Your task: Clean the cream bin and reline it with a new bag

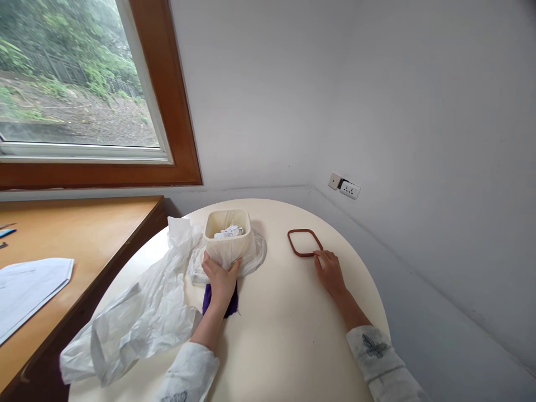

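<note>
A small cream bin (228,245) stands upright toward the far side of the round worktop (276,340), with crumpled white paper (228,231) inside it. A sheer plastic liner (256,254) covers its outer wall below the rim and lies bunched around its base.

The left hand (221,282) reaches to the near side of the bin, its thumb and fingers spread apart against the plastic-covered wall; whether they grip the liner or merely press on it, I cannot tell. Beneath this hand and wrist, a purple cloth (231,306) lies partly hidden on the worktop.

To the right, well apart from the bin, is a brown frame (302,230), a thin ring with rounded corners. The right hand (330,273) pinches its near right corner between the fingertips.

A large crumpled white plastic bag (154,312) sprawls left of the left forearm, reaching the round worktop's edge. Farther left, papers (31,287) lie on a wooden worktop (84,218) below a window (75,72). A white socket (350,190) is on the right wall.
</note>
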Demonstrator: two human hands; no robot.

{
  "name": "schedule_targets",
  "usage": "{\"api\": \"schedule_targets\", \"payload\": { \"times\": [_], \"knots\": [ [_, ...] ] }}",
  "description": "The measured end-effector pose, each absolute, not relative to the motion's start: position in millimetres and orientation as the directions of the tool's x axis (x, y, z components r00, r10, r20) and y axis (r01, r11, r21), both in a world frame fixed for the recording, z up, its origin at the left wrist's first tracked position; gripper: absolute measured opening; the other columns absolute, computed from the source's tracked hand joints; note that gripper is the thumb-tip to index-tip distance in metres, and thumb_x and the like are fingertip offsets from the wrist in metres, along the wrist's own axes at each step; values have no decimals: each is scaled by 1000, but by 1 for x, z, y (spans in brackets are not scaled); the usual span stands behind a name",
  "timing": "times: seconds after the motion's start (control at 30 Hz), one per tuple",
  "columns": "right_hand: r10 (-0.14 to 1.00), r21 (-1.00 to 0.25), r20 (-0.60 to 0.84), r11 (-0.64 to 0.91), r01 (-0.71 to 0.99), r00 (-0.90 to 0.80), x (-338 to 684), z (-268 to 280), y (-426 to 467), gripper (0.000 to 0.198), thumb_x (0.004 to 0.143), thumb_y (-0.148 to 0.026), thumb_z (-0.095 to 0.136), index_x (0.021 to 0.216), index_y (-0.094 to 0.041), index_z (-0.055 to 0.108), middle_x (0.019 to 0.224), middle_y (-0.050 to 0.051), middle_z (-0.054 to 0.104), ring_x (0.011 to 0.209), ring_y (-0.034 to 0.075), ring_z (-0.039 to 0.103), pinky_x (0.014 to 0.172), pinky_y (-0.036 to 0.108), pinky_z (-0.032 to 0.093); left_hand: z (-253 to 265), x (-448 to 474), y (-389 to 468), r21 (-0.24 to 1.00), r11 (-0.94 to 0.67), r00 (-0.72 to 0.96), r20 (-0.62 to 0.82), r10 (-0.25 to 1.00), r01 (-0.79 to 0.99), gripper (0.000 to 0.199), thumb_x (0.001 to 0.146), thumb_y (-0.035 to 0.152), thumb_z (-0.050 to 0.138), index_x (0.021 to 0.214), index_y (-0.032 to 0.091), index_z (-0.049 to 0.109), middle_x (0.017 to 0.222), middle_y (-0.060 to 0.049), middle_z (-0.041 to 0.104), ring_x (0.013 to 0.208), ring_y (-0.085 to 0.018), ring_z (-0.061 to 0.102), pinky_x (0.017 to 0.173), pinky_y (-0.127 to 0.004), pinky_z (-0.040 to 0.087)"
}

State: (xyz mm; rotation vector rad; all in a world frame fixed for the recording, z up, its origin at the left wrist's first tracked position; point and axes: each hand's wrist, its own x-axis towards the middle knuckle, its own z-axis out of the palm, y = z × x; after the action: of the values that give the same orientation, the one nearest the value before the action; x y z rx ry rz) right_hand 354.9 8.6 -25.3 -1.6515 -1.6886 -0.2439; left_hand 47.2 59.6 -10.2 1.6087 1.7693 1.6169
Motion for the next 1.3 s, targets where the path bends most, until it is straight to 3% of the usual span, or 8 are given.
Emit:
{"api": "schedule_targets", "payload": {
  "times": [0.27,0.37,0.47,0.57,0.8,1.03,1.3],
  "knots": [
    [819,-345,569,311,886,-66,282,-25,2,24,87,-18,38,97,-18,59,92,6,63,92,19,55,87,35,41,-10,46,57,837,-237,-368,448,815,493,88,66,30,69,134,13,16,132,-18,28,129,-31,21,108,-47,21],
    [844,-344,519,352,871,-136,247,-26,11,30,86,-17,37,111,-20,55,102,7,63,98,19,54,87,35,40,-10,46,55,845,-238,-369,439,819,479,88,66,28,69,134,14,16,131,-17,29,128,-31,23,107,-47,22],
    [868,-353,480,328,876,-132,227,-31,25,44,85,-18,39,128,-18,41,112,11,59,104,23,51,88,39,38,-11,47,54,846,-232,-362,432,826,481,87,67,28,68,134,14,14,130,-17,28,128,-30,24,107,-45,23],
    [883,-363,455,301,882,-114,218,-34,37,51,83,-17,40,133,-19,35,111,11,59,103,24,51,87,41,36,-12,48,53,841,-246,-352,443,825,482,85,69,27,67,135,14,14,131,-17,28,129,-29,22,107,-44,22],
    [890,-426,434,340,838,-141,215,-34,45,26,79,-12,44,97,-21,60,101,8,61,99,22,52,85,38,35,-11,52,50,838,-277,-330,458,826,471,80,71,24,65,134,15,17,129,-16,30,127,-28,24,106,-43,24],
    [899,-612,436,328,719,-39,224,-33,46,14,76,-16,44,82,-20,55,83,3,59,78,18,55,71,30,42,-5,40,50,807,-381,-339,550,764,450,63,68,13,60,124,19,32,118,-11,41,114,-25,38,99,-43,32],
    [901,-773,419,292,563,108,227,-28,44,6,72,-21,47,65,-20,47,73,0,54,71,16,50,64,28,39,18,23,48,742,-494,-349,658,667,454,38,63,6,49,99,20,47,95,-4,48,90,-19,46,84,-35,40]
  ]
}}
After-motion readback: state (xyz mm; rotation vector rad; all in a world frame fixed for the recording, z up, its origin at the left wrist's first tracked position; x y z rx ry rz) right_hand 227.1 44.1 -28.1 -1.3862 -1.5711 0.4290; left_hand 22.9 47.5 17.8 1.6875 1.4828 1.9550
